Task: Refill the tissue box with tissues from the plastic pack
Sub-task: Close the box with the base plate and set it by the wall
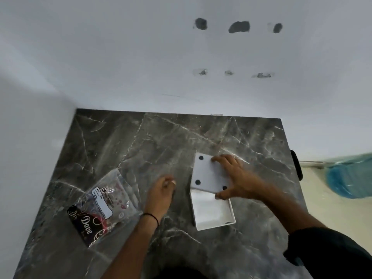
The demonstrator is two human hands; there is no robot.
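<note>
A white tissue box (213, 213) lies upside down on the dark marble counter (124, 141), its inside showing white. Its white bottom panel (209, 174), with black round feet, sits partly slid off toward the far end. My right hand (235, 178) grips that panel, fingers on top and thumb at its near edge. My left hand (162, 193) hovers loosely curled between the box and the plastic pack, holding nothing I can see. The clear plastic pack (102, 206), crumpled, with a dark "Dove" label, lies at the left.
White walls close off the counter at the back and left. Past the right edge hangs a blue plastic bag (348, 176) near a metal rail, and a black object (298, 164) sits at that edge.
</note>
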